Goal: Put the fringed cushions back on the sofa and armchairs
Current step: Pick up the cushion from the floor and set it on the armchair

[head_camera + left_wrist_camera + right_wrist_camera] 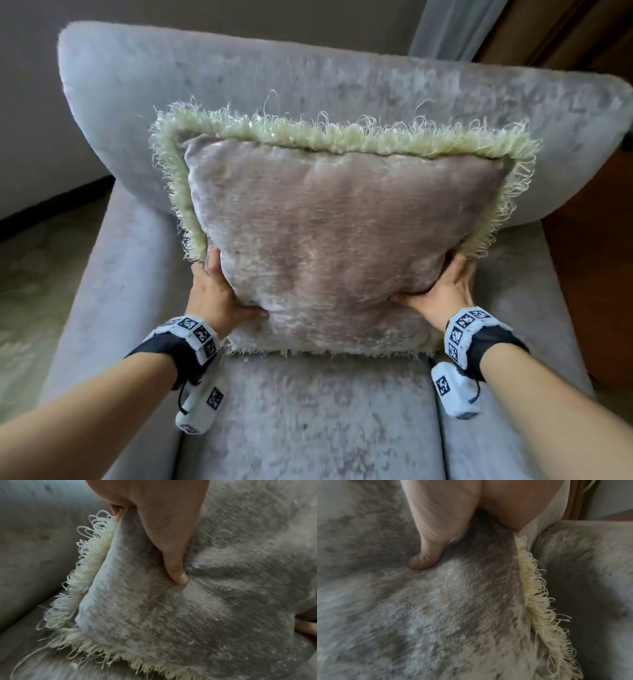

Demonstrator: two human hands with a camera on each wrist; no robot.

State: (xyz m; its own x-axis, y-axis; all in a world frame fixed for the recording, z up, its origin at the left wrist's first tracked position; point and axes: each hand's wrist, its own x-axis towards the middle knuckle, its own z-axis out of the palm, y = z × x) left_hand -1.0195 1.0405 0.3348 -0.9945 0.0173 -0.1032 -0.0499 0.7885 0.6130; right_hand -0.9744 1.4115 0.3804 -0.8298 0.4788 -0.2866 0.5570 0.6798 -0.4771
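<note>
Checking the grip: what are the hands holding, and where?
The fringed cushion: left hand grips its lower left side edge, right hand its lower right side edge.

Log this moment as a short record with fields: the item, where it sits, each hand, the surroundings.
item: fringed cushion, grey-beige velvet with pale yellow fringe
position: upright on the armchair seat, against the backrest
left hand: grips the cushion's lower left edge, thumb pressed into the front
right hand: grips the lower right edge, thumb dug into the front
surroundings: curtain behind the chair
</note>
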